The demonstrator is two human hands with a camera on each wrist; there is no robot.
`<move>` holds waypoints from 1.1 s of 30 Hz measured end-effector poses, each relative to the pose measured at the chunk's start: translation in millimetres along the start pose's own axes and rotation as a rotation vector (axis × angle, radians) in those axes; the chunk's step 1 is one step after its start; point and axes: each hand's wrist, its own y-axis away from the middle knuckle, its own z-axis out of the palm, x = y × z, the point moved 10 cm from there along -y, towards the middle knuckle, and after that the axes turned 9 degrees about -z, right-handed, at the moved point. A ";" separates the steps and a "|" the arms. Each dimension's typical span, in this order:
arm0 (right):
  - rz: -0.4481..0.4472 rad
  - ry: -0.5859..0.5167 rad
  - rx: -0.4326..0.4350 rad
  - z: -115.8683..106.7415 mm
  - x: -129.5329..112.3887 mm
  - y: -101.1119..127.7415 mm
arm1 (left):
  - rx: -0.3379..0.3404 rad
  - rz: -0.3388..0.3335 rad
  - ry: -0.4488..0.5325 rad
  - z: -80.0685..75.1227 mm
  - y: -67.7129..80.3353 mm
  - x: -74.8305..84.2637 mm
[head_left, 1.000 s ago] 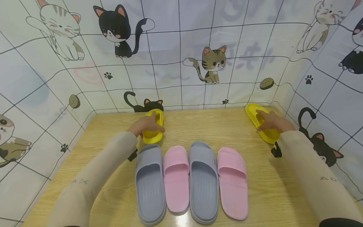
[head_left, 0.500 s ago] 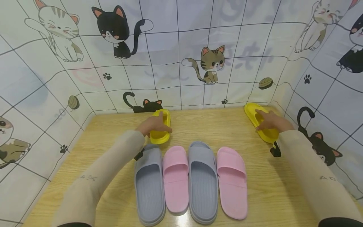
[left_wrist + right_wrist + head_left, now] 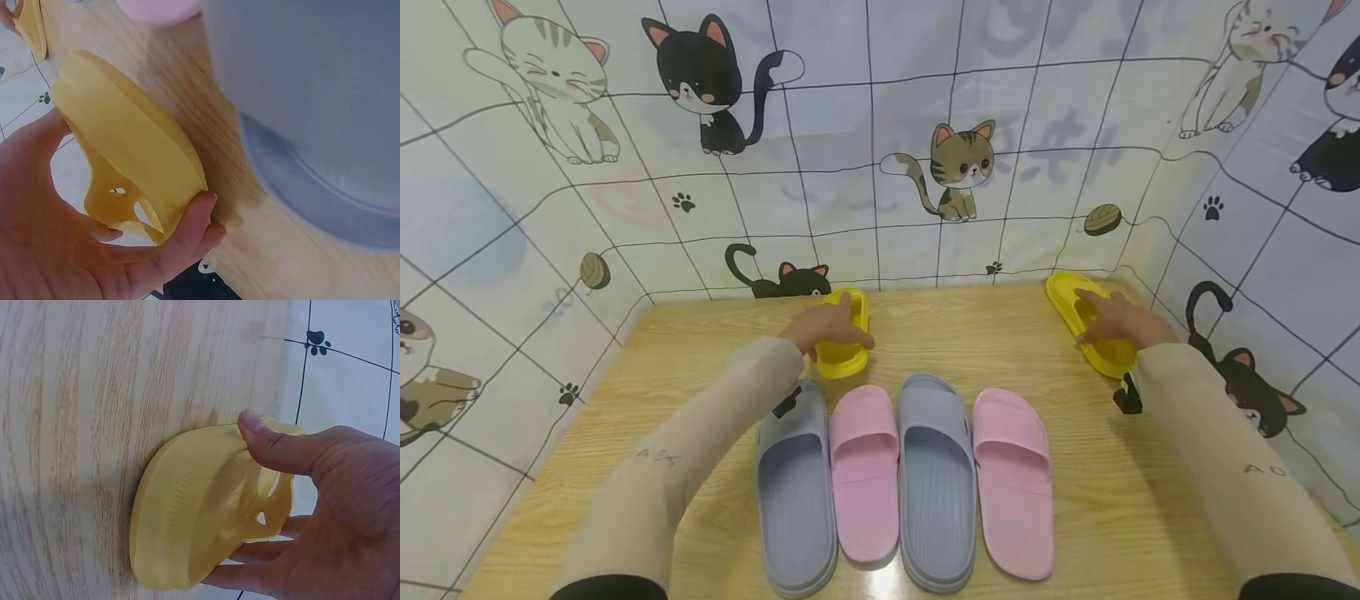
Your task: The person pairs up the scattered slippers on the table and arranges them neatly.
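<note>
My left hand (image 3: 827, 327) gripping a yellow slipper (image 3: 845, 350) at the table's (image 3: 700, 350) back edge, just behind the grey and pink row (image 3: 902, 475), my right hand (image 3: 1116, 321) apparently clasping the other yellow slipper (image 3: 1093, 350) near the right corner

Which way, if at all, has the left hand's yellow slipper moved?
Yes: the left yellow slipper slid right along the table, from above the grey slipper towards the pink slipper.

"AX" on left sleeve (image 3: 658, 457)
</note>
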 end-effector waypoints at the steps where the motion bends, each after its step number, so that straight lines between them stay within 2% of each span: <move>1: 0.002 -0.001 -0.001 -0.2 0.3 0.5 | -0.002 0.001 0.002 0.3 1.2 2.2; 10: 0.002 0.007 0.003 -1.5 6.0 -0.9 | -0.025 0.021 0.025 5.5 3.3 18.7; 24: 0.004 0.004 0.006 -0.9 3.0 0.5 | -0.056 0.005 0.036 10.9 1.4 39.4; 33: 0.006 0.015 0.009 -0.7 4.0 -1.2 | -0.063 0.001 0.005 10.3 2.1 51.5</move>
